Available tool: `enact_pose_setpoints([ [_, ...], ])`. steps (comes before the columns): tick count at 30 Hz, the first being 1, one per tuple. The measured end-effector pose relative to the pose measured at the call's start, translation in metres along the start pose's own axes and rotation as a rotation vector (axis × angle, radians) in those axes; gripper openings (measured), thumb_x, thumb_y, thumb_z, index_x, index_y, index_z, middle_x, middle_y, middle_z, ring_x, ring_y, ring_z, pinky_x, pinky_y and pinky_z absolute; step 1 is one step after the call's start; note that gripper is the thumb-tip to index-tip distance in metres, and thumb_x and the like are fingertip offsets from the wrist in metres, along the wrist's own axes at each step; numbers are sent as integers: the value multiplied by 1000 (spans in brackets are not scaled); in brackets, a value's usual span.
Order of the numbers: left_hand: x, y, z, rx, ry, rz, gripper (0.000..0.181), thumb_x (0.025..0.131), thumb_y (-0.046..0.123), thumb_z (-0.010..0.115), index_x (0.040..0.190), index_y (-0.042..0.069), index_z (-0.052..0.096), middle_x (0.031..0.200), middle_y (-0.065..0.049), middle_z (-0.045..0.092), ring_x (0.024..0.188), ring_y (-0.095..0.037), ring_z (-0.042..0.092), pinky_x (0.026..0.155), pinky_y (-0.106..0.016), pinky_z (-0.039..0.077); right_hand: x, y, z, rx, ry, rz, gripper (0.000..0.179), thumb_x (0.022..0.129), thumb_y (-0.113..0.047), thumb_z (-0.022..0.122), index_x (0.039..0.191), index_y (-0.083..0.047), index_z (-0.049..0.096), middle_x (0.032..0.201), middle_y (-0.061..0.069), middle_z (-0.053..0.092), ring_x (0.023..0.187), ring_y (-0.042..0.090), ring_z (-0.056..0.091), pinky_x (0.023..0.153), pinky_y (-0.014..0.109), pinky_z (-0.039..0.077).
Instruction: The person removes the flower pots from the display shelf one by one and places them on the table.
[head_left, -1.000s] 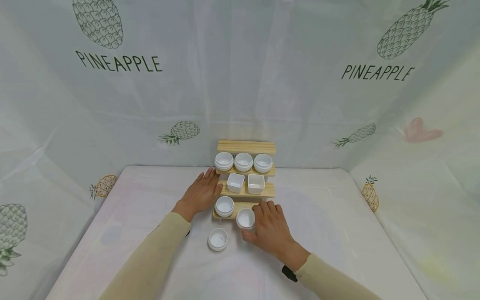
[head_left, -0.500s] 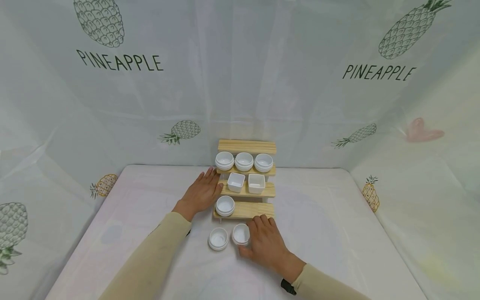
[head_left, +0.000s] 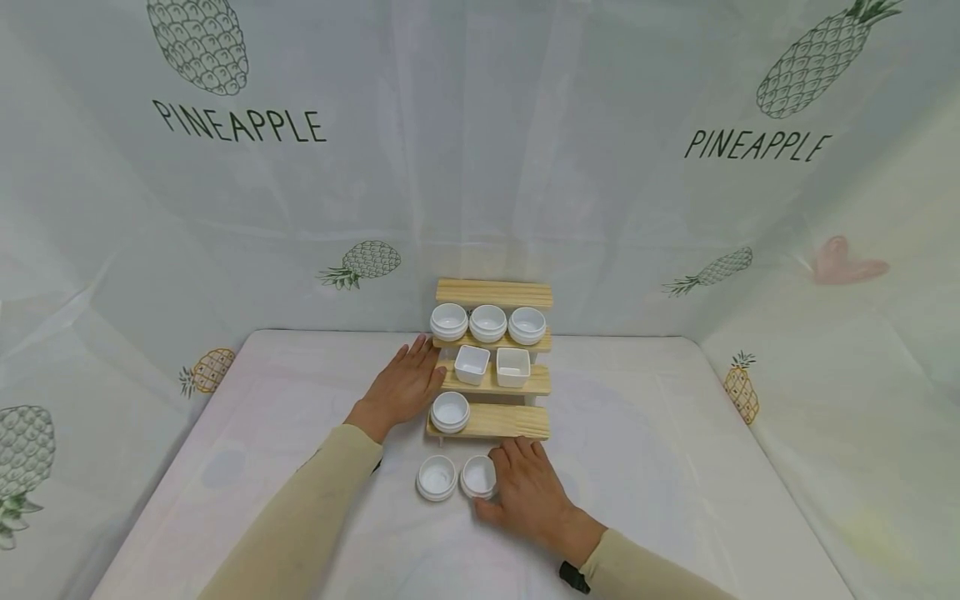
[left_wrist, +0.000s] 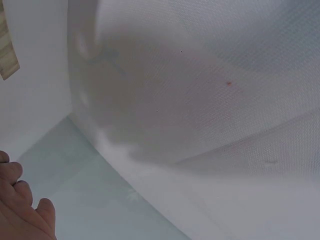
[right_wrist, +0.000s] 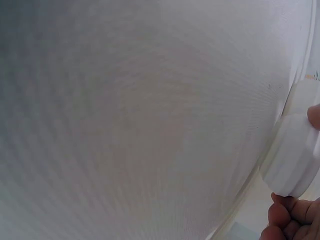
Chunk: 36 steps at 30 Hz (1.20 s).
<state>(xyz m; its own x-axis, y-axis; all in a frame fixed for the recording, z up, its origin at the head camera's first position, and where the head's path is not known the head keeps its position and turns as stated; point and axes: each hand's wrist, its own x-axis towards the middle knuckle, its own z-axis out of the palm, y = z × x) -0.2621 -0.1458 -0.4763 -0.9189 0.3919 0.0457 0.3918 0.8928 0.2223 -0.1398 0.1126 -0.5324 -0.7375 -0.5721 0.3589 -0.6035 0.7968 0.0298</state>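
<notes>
My right hand [head_left: 528,492] holds a small white round dish [head_left: 477,477] between thumb and fingers, down at the table in front of a stepped wooden rack [head_left: 510,421]. Just left of it stands a similar round dish [head_left: 437,478]. In the right wrist view the held dish [right_wrist: 292,155] shows side-on, thumb and fingers at its two edges. My left hand [head_left: 401,387] lies along the rack's left side with its fingers extended. Only part of that hand [left_wrist: 25,212] appears in the left wrist view, at the lower left.
The rack's lowest step bears one round dish [head_left: 450,412] at its left end. Two square dishes [head_left: 472,365] stand on the step above. Higher up are three round dishes [head_left: 487,323] in a row. A pineapple-print cloth [head_left: 480,167] hangs behind the table [head_left: 645,467].
My right hand has brought the round dish from the lowest step's front edge down and slightly left, beside the other dish on the table. My left hand has stayed in place.
</notes>
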Motion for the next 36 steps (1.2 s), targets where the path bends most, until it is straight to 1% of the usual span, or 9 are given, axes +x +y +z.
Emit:
enact_pose_setpoints([
  [10, -1, 1, -2, 12, -10, -3, 67, 116, 43, 20, 167, 0, 21, 175, -17, 20, 164, -32, 13, 134, -51, 15, 1, -1, -2, 4, 1, -16, 59, 83, -66, 77, 101, -11, 63, 95, 1, 55, 91, 20, 51, 80, 35, 42],
  [15, 0, 1, -3, 15, -17, 0, 67, 116, 43, 19, 167, 0, 21, 175, -18, 20, 164, -32, 13, 134, -51, 16, 6, 0, -7, -1, 27, -16, 60, 82, -67, 76, 102, -12, 62, 93, 0, 55, 86, 19, 48, 73, 31, 38],
  [19, 0, 0, -2, 12, -14, 2, 67, 116, 42, 20, 166, -1, 23, 174, -18, 21, 164, -33, 14, 134, -52, 16, 23, 2, -20, 22, 83, 4, 64, 83, -68, 77, 107, -10, 65, 92, 1, 56, 85, 20, 47, 71, 30, 36],
  [21, 1, -2, -1, 16, -8, 4, 67, 115, 43, 20, 167, 0, 23, 174, -18, 21, 164, -33, 14, 134, -52, 15, 36, 3, -27, 20, 109, 12, 66, 84, -67, 77, 110, -8, 66, 95, 3, 58, 86, 22, 49, 71, 32, 38],
  [24, 2, -3, 0, 12, -3, 6, 67, 115, 43, 20, 166, 0, 23, 174, -18, 21, 164, -33, 13, 134, -52, 15, 54, 0, -33, -1, 117, 25, 69, 86, -67, 76, 115, -6, 66, 102, 6, 61, 91, 25, 52, 75, 36, 43],
  [27, 2, -3, 0, 9, -7, 3, 67, 116, 43, 20, 167, 0, 22, 174, -18, 20, 164, -32, 12, 134, -51, 13, 69, -6, -33, -31, 97, 49, 69, 88, -68, 74, 114, -6, 66, 102, 7, 61, 93, 26, 52, 76, 38, 46],
  [29, 2, -2, 0, 9, -6, 5, 67, 116, 44, 20, 167, -1, 21, 174, -18, 20, 164, -32, 12, 134, -51, 13, 75, -10, -31, -49, 101, 61, 68, 87, -69, 74, 111, -6, 67, 98, 7, 60, 91, 25, 52, 75, 38, 47],
  [31, 2, -2, 0, 11, -3, 8, 68, 116, 44, 20, 167, -1, 21, 174, -18, 20, 164, -32, 13, 134, -52, 14, 79, -14, -28, -73, 97, 77, 69, 87, -71, 73, 108, -5, 67, 94, 7, 59, 89, 25, 52, 73, 38, 49],
  [36, 2, -1, 0, 16, -2, 7, 68, 116, 44, 21, 167, 0, 22, 174, -18, 21, 164, -32, 14, 134, -52, 15, 86, -20, -25, -143, 85, 106, 72, 88, -73, 68, 108, -3, 69, 92, 7, 60, 88, 25, 54, 73, 37, 51],
])
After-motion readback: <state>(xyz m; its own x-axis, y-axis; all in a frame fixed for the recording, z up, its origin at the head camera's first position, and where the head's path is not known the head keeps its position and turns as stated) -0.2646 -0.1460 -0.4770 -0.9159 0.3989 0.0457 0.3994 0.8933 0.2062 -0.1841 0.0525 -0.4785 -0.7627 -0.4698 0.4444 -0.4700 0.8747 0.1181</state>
